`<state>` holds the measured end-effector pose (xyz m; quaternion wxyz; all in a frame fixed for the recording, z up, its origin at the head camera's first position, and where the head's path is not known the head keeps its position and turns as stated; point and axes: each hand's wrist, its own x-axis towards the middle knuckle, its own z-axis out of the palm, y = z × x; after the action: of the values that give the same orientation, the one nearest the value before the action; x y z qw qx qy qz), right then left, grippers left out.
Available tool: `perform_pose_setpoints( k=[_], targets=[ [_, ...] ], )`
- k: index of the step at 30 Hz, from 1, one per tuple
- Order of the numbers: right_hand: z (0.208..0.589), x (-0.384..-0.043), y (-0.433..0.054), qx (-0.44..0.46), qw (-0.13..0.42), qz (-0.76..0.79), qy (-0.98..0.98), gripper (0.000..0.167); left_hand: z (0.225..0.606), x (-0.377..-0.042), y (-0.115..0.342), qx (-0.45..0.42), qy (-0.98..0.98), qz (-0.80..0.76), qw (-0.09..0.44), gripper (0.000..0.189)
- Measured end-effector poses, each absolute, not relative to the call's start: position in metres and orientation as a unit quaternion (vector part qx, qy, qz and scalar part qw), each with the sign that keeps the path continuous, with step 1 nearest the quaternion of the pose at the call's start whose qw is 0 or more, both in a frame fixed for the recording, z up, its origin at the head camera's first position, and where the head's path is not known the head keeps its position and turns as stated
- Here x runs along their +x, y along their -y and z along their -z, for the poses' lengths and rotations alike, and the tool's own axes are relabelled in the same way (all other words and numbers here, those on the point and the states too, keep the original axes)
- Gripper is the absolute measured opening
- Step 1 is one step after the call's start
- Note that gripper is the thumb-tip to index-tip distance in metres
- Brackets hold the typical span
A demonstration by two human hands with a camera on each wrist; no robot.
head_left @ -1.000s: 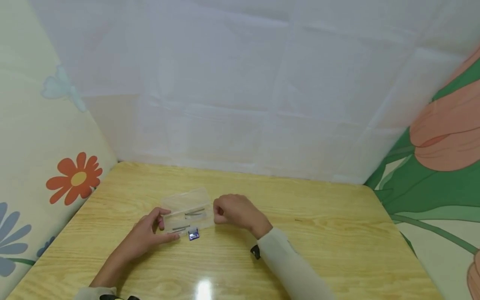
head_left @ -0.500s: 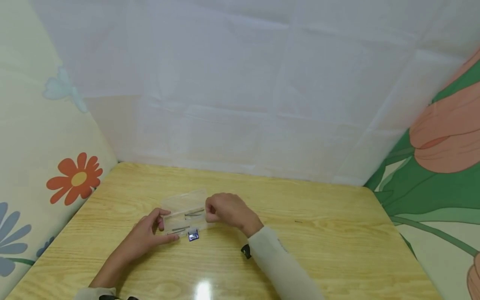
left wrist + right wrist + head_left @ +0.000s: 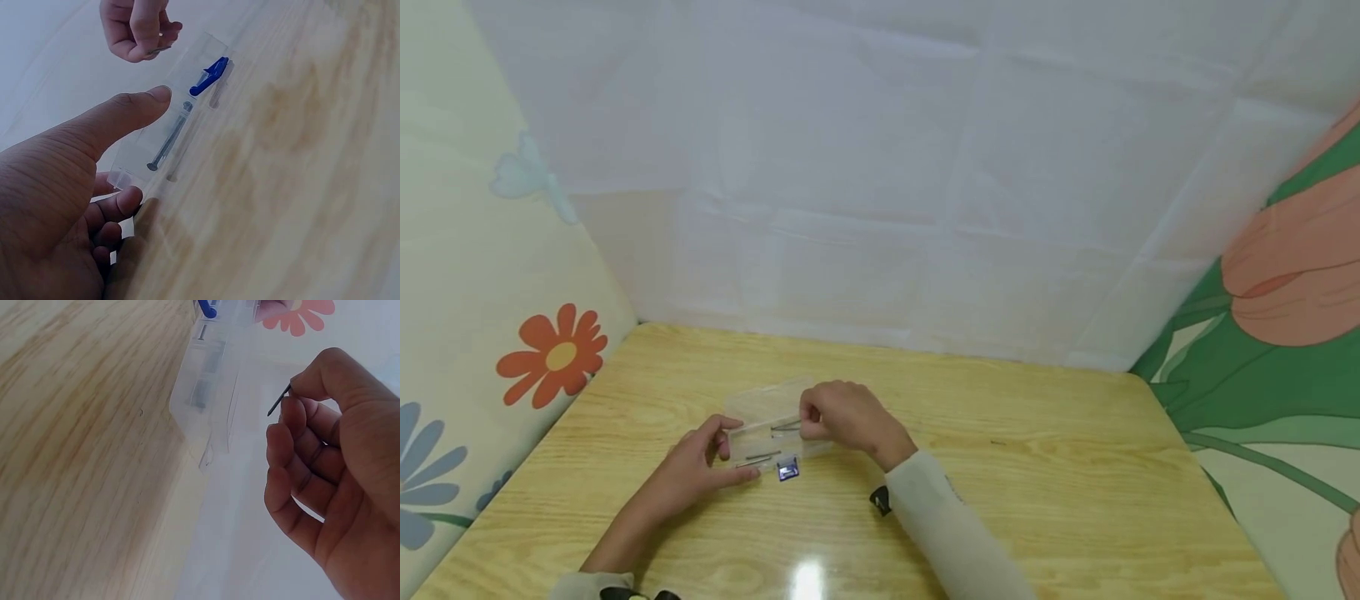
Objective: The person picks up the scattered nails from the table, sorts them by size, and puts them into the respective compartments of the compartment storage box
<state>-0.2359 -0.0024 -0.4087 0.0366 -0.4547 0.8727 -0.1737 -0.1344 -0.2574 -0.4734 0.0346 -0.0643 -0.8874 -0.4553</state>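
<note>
A clear plastic box (image 3: pixel 766 403) stands on the table with its lid raised at the back. Several nails (image 3: pixel 169 140) lie inside it, and a blue latch (image 3: pixel 787 469) sits at its front. My left hand (image 3: pixel 691 465) holds the box at its left end, thumb along the front and fingers round the far side. Over the right part of the box is my right hand (image 3: pixel 848 418). Between thumb and forefinger it pinches a thin dark nail (image 3: pixel 280 400), pointed out past the fingertips, while the other fingers curl loosely.
The wooden table (image 3: pixel 1075 500) carries one more small thin nail (image 3: pixel 997 442) to the right of the box. A white sheet (image 3: pixel 887 208) hangs behind the table, with flower-printed cloth (image 3: pixel 557 358) at the left and right sides.
My right hand has moved left from beside the box to over its right part. The left hand and the box have stayed in place.
</note>
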Motion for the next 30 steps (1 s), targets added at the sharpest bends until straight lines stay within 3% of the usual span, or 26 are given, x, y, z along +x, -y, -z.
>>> perform_pose_setpoints(
  k=[30],
  targets=[
    [0.410,-0.230,-0.027,-0.452,0.032,0.188,-0.872,0.009,0.472,-0.134,0.257,-0.064,0.886,0.458,0.032,0.069]
  ],
)
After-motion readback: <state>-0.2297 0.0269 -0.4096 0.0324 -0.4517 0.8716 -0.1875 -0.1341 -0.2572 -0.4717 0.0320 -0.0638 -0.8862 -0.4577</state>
